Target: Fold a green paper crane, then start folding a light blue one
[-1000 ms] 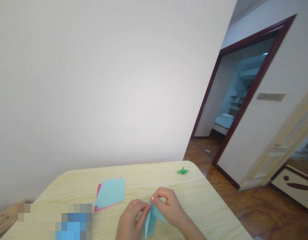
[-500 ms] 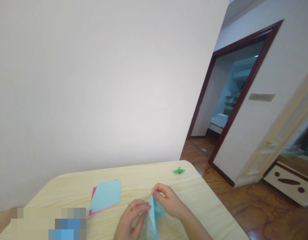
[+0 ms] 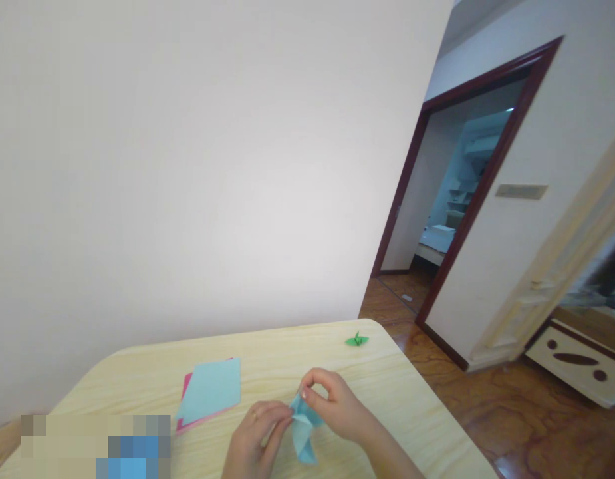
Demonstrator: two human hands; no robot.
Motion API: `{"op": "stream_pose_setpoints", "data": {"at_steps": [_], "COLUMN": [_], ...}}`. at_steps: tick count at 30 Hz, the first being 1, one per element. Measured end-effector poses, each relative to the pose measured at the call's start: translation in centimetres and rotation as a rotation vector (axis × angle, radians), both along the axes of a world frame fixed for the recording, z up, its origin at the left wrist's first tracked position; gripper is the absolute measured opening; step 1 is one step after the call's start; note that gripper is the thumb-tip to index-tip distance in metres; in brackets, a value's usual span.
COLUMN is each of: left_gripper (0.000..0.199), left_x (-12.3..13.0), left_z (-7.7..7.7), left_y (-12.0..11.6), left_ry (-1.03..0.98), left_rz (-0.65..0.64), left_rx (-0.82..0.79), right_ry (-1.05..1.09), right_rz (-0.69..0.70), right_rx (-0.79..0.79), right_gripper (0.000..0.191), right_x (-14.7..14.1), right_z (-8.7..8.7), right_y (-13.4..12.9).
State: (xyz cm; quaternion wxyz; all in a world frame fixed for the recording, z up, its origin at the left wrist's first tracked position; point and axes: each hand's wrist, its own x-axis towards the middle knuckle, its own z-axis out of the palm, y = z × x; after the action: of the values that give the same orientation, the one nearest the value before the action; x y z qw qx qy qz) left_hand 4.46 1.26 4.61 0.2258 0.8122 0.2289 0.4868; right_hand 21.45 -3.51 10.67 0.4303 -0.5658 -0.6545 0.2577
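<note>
Between my hands is a light blue sheet of folding paper [image 3: 302, 436], partly folded, with its lower flap bent and curled toward me. My left hand [image 3: 260, 429] pinches the paper's left side between thumb and fingers; a ring shows on one finger. At the top corner, my right hand [image 3: 332, 402] grips the same paper between thumb and forefinger. Part of the sheet behind the right fingers is hidden.
Left of my hands lie light blue square sheets [image 3: 212, 389] over pink paper [image 3: 183, 426]. A small green folded paper crane [image 3: 357, 340] sits near the far right corner of the wooden table [image 3: 152, 359]. A wall stands behind it; a doorway opens at right.
The blue paper's lower part has swung from a tall upright fold into an opened, curled flap. My left hand has shifted slightly left and down; the right hand still pinches the top.
</note>
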Motion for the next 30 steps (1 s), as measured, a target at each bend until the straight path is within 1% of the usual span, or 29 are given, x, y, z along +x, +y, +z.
{"op": "stream_pose_setpoints", "data": {"at_steps": [4,8,10,14,17,20,23,27,30], "left_gripper": [0.016,0.022,0.022,0.02,0.02,0.019,0.018,0.014,0.014], "left_x": [0.1,0.1,0.1,0.0,0.1,0.2,0.2,0.1,0.1], "left_z": [0.5,0.8,0.9,1.0,0.9,0.4,0.0,-0.1,-0.1], "left_y": [-0.3,-0.6,-0.7,-0.7,-0.5,-0.2,-0.1,-0.1,-0.1], "left_ry": [0.031,0.049,0.038,-0.009,-0.006,0.016,0.008,0.004,0.004], "left_rz": [0.095,0.114,0.112,0.119,0.095,0.064,0.068,0.042,0.014], "left_rx": [-0.119,-0.159,-0.156,-0.146,-0.131,-0.099,-0.08,-0.054,-0.036], "right_ry": [-0.039,-0.133,-0.195,-0.275,-0.303,-0.314,-0.34,-0.403,-0.46], "right_rz": [-0.004,0.05,0.042,-0.034,-0.057,-0.063,-0.062,-0.045,-0.043], "right_rx": [0.07,0.126,0.137,0.143,0.155,0.168,0.176,0.184,0.177], "right_gripper": [0.01,0.019,0.022,0.011,0.008,0.006,0.006,0.01,0.007], "right_x": [0.1,0.1,-0.1,-0.6,-0.8,-0.8,-0.8,-0.9,-1.0], "right_z": [0.4,0.9,1.1,1.2,1.1,1.1,1.2,1.4,1.4], "right_y": [-0.6,-1.3,-1.5,-1.6,-1.5,-1.5,-1.5,-1.5,-1.4]}}
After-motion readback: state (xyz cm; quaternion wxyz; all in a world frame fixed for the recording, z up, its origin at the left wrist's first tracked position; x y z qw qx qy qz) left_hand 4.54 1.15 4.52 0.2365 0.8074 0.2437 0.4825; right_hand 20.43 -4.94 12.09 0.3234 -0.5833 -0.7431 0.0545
